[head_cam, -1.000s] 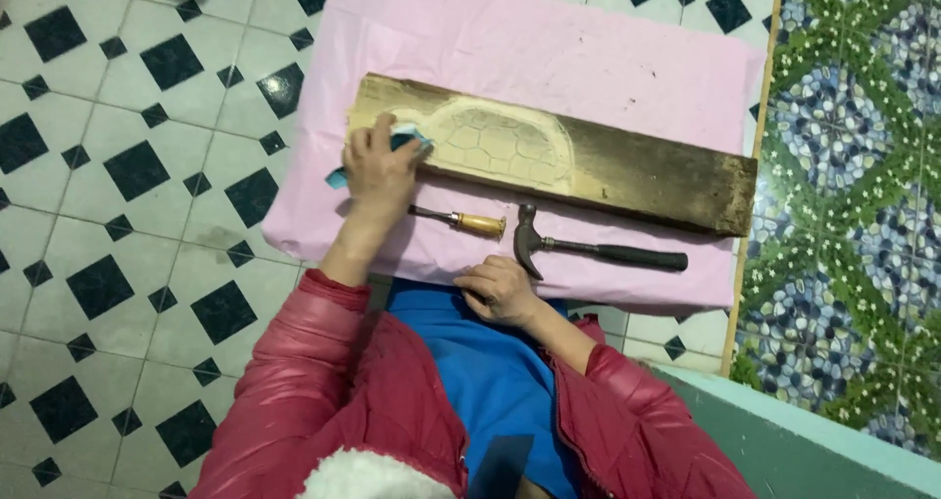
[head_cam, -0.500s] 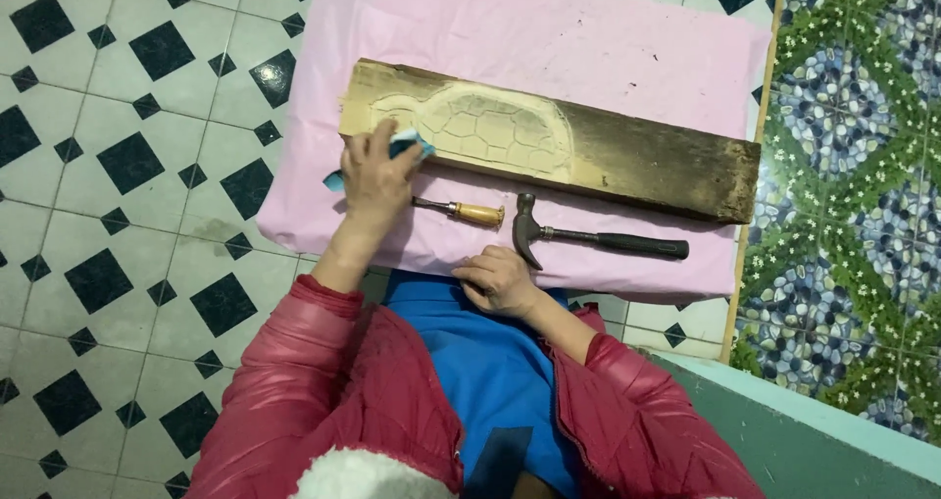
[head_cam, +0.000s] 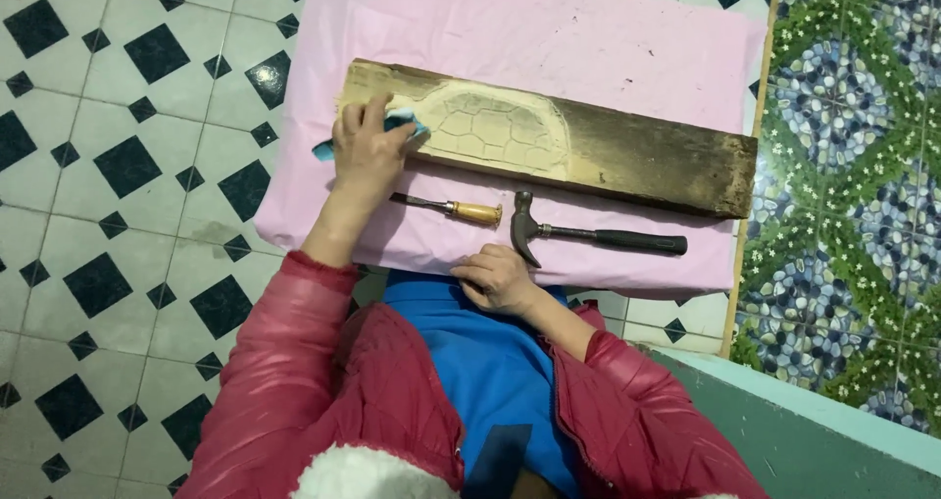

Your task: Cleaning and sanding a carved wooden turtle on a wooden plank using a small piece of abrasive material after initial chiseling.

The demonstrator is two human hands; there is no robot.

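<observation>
Small blue cloth (head_cam: 407,126) was held pressed under left hand (head_cam: 368,154), fingers flat, on pale carved end of long dark wooden plank (head_cam: 637,151). Hand position was barely altered from half second before; rubbing stayed over same spot beside turtle-shell carving (head_cam: 495,131). Right hand (head_cam: 500,278) was kept loosely curled, empty, on pink sheet (head_cam: 588,38) near wooden-handled chisel (head_cam: 451,208) and black-gripped claw hammer (head_cam: 588,236), both untouched.

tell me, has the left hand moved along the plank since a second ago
No. The left hand with its blue cloth sits by the same carved end of the plank.
</observation>
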